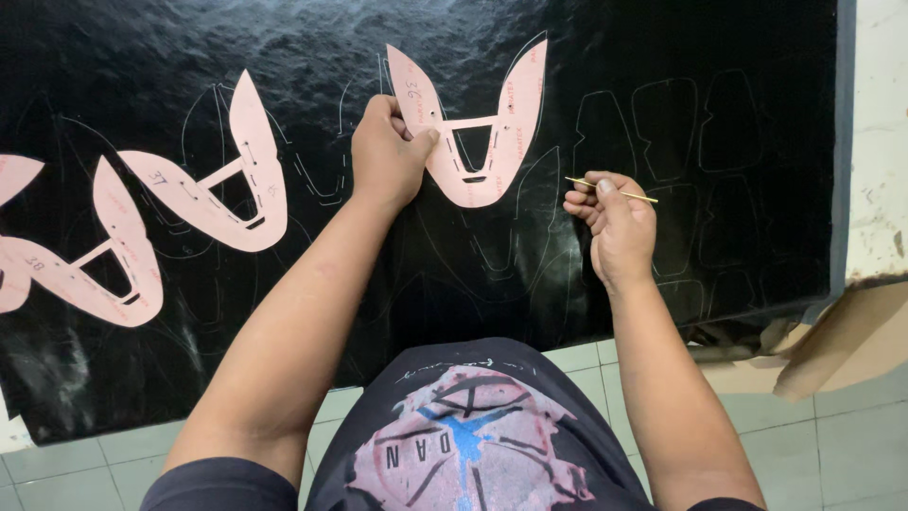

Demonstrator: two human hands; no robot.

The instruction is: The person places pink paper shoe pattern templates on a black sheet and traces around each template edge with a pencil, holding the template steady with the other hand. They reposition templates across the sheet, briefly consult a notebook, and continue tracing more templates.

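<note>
Clearly the left hand (386, 151) pins the pink pattern (473, 128) flat on the black sheet (662, 57), fingers pressed together on its ten o'clock lobe. Right hand (617, 220), at four o'clock, pinches a thin stick (615, 191), poised for tracing.

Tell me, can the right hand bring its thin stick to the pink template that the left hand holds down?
Probably yes: the right hand with the thin stick is beside the pink template, with only bare black sheet between.
</note>
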